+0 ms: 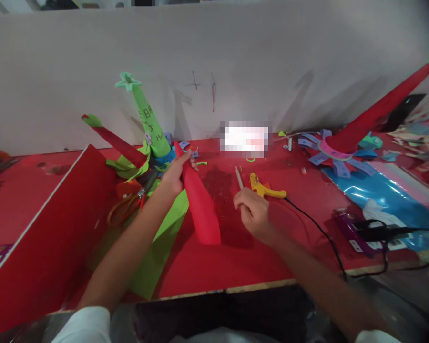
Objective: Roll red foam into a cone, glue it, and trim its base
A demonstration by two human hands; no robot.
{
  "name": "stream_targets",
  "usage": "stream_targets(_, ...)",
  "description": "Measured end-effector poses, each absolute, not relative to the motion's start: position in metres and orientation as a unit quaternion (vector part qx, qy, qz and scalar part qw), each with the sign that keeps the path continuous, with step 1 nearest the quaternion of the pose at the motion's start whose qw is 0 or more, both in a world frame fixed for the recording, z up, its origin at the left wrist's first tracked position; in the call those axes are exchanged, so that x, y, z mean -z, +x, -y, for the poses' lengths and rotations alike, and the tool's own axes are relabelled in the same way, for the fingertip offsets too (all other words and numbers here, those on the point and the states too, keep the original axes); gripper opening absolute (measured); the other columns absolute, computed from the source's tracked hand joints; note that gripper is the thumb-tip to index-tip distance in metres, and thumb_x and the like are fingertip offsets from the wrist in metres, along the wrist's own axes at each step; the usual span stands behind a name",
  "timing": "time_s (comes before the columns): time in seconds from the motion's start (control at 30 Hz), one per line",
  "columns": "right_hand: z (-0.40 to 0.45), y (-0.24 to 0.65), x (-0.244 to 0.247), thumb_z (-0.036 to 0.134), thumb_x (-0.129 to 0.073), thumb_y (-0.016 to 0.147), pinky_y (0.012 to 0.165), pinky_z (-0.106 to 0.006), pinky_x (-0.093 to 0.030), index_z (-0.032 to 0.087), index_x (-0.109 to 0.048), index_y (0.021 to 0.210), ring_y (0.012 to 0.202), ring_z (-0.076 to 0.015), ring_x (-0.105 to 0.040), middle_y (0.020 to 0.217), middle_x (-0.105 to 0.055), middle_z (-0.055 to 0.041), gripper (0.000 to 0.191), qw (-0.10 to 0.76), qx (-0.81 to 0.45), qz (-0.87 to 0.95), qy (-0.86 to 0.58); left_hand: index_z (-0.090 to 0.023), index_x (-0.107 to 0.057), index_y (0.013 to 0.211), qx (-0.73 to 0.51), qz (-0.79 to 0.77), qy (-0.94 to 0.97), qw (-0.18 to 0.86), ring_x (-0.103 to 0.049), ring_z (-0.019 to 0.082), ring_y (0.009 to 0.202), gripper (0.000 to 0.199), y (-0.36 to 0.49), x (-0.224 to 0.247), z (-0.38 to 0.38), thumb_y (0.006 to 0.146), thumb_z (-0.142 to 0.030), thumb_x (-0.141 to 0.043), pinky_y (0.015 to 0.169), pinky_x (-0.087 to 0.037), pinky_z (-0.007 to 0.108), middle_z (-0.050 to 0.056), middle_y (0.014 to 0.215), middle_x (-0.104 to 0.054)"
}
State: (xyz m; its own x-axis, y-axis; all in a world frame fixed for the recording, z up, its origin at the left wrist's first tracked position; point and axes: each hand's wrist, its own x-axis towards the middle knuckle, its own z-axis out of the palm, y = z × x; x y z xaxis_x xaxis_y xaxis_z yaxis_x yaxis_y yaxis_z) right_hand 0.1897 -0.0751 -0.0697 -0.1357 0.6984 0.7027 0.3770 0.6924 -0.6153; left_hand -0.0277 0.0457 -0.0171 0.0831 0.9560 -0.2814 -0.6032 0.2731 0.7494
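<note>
Red cone was mid-frame, tip up, wide end toward lower centre; couldn't tell if that end touched the table. Left hand held it near the tip, thumb over the top, fingers wrapped round and pressed on the paper. Too firm a squeeze there could have creased or flattened it; too loose, and the wide end could have swung or dropped, as nothing visible braced it.

Right hand sat just right of it, fingers curled together, seemingly round a pale stick; its type wasn't clear. A slip toward the cone could have marked or dented the paper.

Glue gun lay just beyond that hand, nozzle toward upper centre. Brushing it risked a burn or smear, if hot. Its cord ran to lower right near the right forearm; a snag could have dragged the gun.

Left of centre, scissors and green sheet lay by the left forearm: an elbow sweep could have shifted both.
</note>
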Motion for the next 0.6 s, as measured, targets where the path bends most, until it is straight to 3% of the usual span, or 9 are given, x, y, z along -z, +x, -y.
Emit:
stream_targets(0.13, 0.062, 0.180, 0.073, 0.031, -0.053, 0.098, 0.085, -0.033, -0.053, 0.023, -0.062, 0.103, 0.094, -0.0191, -0.065, 0.102, -0.068, -0.0056, 0.013, 0.507, -0.320, 0.665, -0.445, -0.015, -0.064, 0.086, -0.535, -0.341, 0.238, 0.735, -0.053, 0.006, 0.051, 0.031, -0.004, 0.023, -0.028, 0.077, -0.031, -0.090, 0.056, -0.052, 0.020, -0.006, 0.063, -0.054)
stream_targets(0.3, 0.062, 0.169, 0.081, 0.061, -0.064, 0.092, 0.102, -0.038, -0.056, 0.026, -0.065, 0.111, 0.108, -0.0211, -0.069, 0.113, -0.072, -0.0055, 0.039, 0.439, -0.616, 0.483, -0.441, -0.018, -0.061, 0.083, -0.553, -0.304, 0.293, 0.718, -0.054, 0.007, 0.055, 0.037, 0.016, 0.027, -0.010, 0.074, -0.034, -0.092, 0.059, -0.050, 0.021, -0.005, 0.065, -0.055)
stream_targets(0.43, 0.073, 0.160, 0.075, 0.064, -0.074, 0.084, 0.095, -0.041, -0.062, 0.027, -0.065, 0.118, 0.104, -0.0246, -0.075, 0.108, -0.077, -0.0069, 0.051, 0.383, -0.764, 0.364, -0.371, -0.019, -0.061, 0.086, -0.549, -0.312, 0.329, 0.703, -0.055, 0.008, 0.057, 0.038, 0.024, 0.026, 0.000, 0.074, -0.038, -0.092, 0.060, -0.049, 0.022, -0.005, 0.065, -0.054)
stream_targets(0.6, 0.076, 0.152, 0.069, 0.061, -0.084, 0.076, 0.082, -0.040, -0.066, 0.022, -0.062, 0.116, 0.086, -0.0248, -0.079, 0.094, -0.079, -0.0061, 0.060, 0.379, -0.829, 0.297, -0.285, -0.019, -0.062, 0.094, -0.529, -0.339, 0.363, 0.688, -0.057, 0.009, 0.060, 0.041, 0.029, 0.026, 0.008, 0.074, -0.041, -0.091, 0.056, -0.046, 0.021, -0.004, 0.068, -0.056)
